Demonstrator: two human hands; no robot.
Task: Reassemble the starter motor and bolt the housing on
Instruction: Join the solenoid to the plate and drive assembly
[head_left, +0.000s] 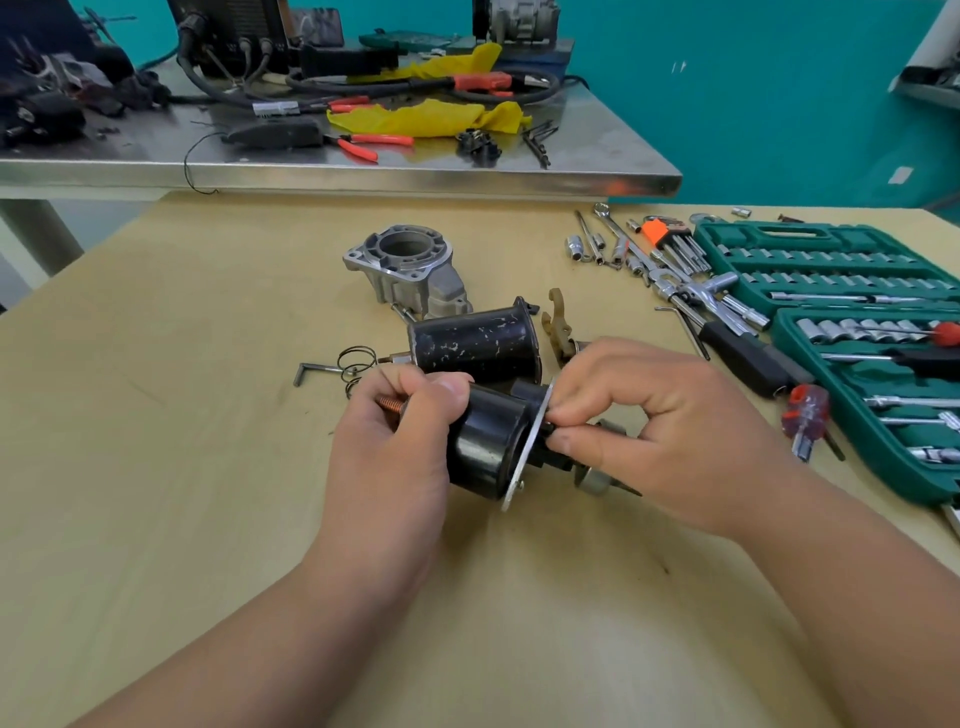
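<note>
Nearest the camera, two bare forearms reach in over the tan tabletop (156, 415). The left hand (395, 441) is wrapped around the rear of a black solenoid (488, 441), fingers (447, 392) clamped on it, with a copper threaded stud (387, 402) poking out leftward between them. The solenoid is held above the tabletop, tilted, its flat metal flange plate (530, 452) facing right. The right hand (675, 431) meets it from the other side: thumb and forefinger pinched together on a small dark part at the flange face, too hidden to name. Beneath that hand lies a pinion gear assembly (597, 478), partly covered.

Just behind the hands rests the black cylindrical motor body (478, 340), lying on its side, paint chipped, a shaft end showing at its left. To its left sit a coil spring (356, 358) and an L-shaped hex key (311, 370), close together. To its right stands a tan shift fork (557, 322).

Farther back, the grey cast aluminium housing (405, 267) sits with its round bore facing up, apart from the other parts.

At right, a green socket set case (831, 270) lies open, with a ratchet handle (727, 332), loose sockets (576, 247), an orange-holdered hex key set (670, 241) and a red-handled screwdriver (805, 415) around its near edge.

Beyond stands a steel table (415, 179) carrying yellow rags (415, 117), red-handled pliers (369, 143) and black cables (234, 88), before a teal wall (753, 104).
</note>
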